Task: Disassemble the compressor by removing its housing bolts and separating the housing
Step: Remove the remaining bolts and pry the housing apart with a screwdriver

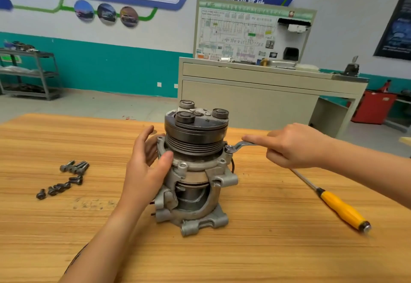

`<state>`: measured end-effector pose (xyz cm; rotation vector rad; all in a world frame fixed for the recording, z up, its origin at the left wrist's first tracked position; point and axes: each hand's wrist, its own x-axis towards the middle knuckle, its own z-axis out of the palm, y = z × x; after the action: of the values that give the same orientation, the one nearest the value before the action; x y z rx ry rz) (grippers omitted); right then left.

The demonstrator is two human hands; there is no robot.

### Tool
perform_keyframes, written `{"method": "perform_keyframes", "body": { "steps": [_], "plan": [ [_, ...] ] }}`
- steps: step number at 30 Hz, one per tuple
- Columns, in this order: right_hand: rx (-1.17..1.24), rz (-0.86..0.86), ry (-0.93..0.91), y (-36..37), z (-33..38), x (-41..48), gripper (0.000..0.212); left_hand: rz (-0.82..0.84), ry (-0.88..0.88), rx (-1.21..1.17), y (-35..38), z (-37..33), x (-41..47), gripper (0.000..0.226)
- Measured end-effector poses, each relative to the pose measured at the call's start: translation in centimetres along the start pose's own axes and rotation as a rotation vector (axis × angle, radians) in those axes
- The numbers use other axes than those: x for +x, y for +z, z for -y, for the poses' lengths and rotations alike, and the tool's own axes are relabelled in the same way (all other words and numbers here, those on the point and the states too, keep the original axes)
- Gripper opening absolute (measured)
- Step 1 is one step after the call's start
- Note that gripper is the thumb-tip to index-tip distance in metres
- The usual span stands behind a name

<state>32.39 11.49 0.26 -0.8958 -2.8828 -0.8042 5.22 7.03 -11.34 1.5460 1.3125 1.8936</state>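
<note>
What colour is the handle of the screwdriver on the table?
The screwdriver handle is yellow; the head view shows it.

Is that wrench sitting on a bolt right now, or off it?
On. The wrench has its ring end over a bolt on the compressor flange, while the right hand holds its handle.

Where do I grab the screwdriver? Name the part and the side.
Grip the screwdriver by its yellow handle, from above on the right: it lies flat on the table, the thick handle clear, while the thin shaft runs under the right hand.
</note>
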Motion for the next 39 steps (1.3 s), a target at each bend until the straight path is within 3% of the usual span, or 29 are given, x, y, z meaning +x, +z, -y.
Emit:
{"method": "perform_keyframes", "body": {
  "steps": [3,5,10,12,14,16,18,21,27,29,34,39],
  "plan": [
    [0.035,-0.168,-0.098,2.3,-1.0,0.9,0.038,0.016,0.003,-0.032,-0.1,0.2,0.3,0.048],
    [0.077,-0.264,-0.063,3.7,-0.9,2.0,0.03,0.024,-0.001,-0.039,-0.1,0.2,0.5,0.046],
    [0.308,-0.554,0.225,5.6,1.8,2.7,0.026,0.048,-0.007,-0.023,-0.5,0.2,0.8,0.044],
    [0.456,-0.637,0.432,5.4,3.1,1.5,0.036,0.059,-0.021,-0.015,-0.7,0.3,1.0,0.043],
    [0.588,-0.638,0.524,4.7,4.3,-0.5,0.046,0.082,-0.038,-0.015,-1.0,0.4,1.5,0.042],
    [0.531,-0.512,0.507,3.4,5.4,-2.4,0.05,0.118,-0.045,0.003,-1.1,0.5,2.1,0.04],
    [0.428,-0.271,0.506,2.2,6.0,-3.5,0.05,0.154,-0.006,0.094,-1.2,0.5,2.6,0.04],
    [0.374,-0.073,0.56,0.8,6.8,-3.5,0.048,0.212,0.035,0.186,-1.3,0.3,3.2,0.053],
    [0.277,-0.021,0.613,-0.9,8.7,-0.9,0.049,0.3,0.036,0.196,-1.6,0.6,4.3,0.047],
    [0.174,0.047,0.64,-1.6,9.4,-0.4,0.055,0.306,0.014,0.176,-1.5,0.7,4.4,0.037],
    [-0.068,0.266,0.618,-4.5,11.8,1.2,0.073,0.284,-0.039,0.131,-1.2,0.8,4.4,0.037],
    [-0.036,0.427,0.61,-5.6,13.5,3.1,0.072,0.299,-0.064,0.112,-1.2,0.9,4.5,0.04]
  ]
}}
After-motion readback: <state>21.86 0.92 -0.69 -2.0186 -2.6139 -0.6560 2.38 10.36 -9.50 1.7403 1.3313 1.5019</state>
